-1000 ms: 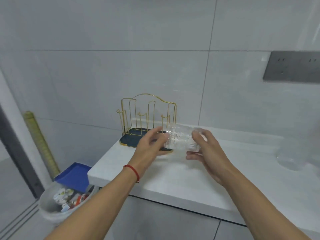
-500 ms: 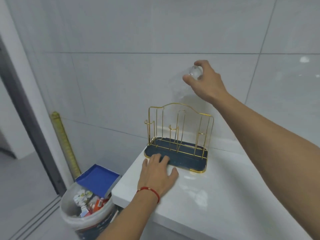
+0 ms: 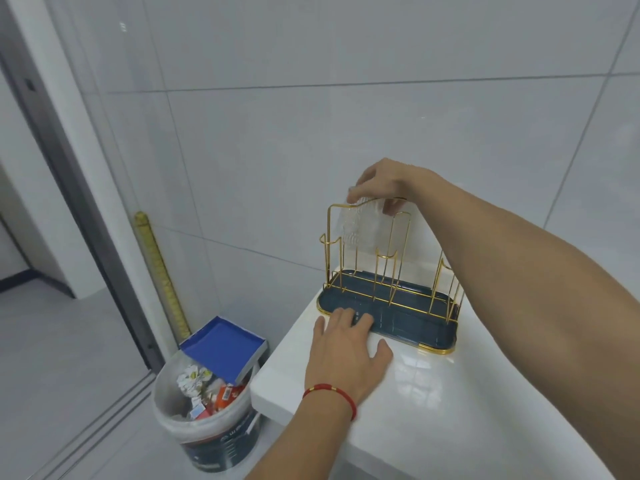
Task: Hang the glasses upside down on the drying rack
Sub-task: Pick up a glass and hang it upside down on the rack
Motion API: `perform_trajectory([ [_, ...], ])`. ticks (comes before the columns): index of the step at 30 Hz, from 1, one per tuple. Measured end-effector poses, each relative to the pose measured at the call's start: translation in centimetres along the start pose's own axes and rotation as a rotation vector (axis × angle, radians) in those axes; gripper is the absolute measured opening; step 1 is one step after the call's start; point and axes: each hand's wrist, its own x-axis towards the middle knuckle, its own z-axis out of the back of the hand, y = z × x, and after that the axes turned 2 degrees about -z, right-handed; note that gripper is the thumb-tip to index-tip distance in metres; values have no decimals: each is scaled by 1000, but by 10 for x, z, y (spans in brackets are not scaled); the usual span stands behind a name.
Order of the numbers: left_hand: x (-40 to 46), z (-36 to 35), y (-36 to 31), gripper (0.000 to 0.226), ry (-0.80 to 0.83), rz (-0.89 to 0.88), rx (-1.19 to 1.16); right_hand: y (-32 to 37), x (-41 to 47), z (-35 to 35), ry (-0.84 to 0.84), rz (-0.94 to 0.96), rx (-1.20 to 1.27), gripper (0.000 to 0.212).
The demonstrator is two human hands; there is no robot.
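We press our flat, open left hand point(image 3: 346, 355) on the drying rack point(image 3: 388, 271) tray to steady it while our right hand point(image 3: 384, 183) grips the upturned glass point(image 3: 360, 230) by its base above a rear prong, the gold frame crowding its way, a waste bucket point(image 3: 207, 410) below.

My left hand point(image 3: 346, 355) lies flat, palm down, near the left front corner of the counter point(image 3: 450, 393); fingers spread and pointing forward, fingertips point(image 3: 349, 315) touching the front edge of the rack's tray point(image 3: 415, 327). Red cord bracelet point(image 3: 330, 396) on that wrist. My right arm point(image 3: 536, 271) reaches in from the right, forearm bare, hand point(image 3: 384, 183) raised, fingers curled downward, pinching the upturned glass point(image 3: 360, 226) from above.
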Motion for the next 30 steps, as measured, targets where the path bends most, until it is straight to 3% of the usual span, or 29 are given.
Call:
perform_trajectory([
  [5,1,-1,1,54,9,9,1,5,7,1,200,-87,-2,60],
  [8,1,-2,1,54,9,5,5,7,9,3,263,-105,17,67],
  [11,1,-2,2,52,-12,-4,-3,5,8,2,254,-84,38,55],
  [18,1,0,2,52,-42,-13,-25,-17,-15,10,-26,34,252,38],
  [23,-2,6,-2,52,-76,-30,-54,-56,-78,14,-597,280,261,29],
  [26,-7,10,-6,45,-130,-58,-56,-102,-139,-3,-831,323,208,24],
  [28,-10,15,-10,38,-143,-82,-7,-139,-181,-21,-865,271,135,23],
  [30,-15,20,-16,31,-114,-117,77,-180,-224,-44,-788,139,65,26],
])
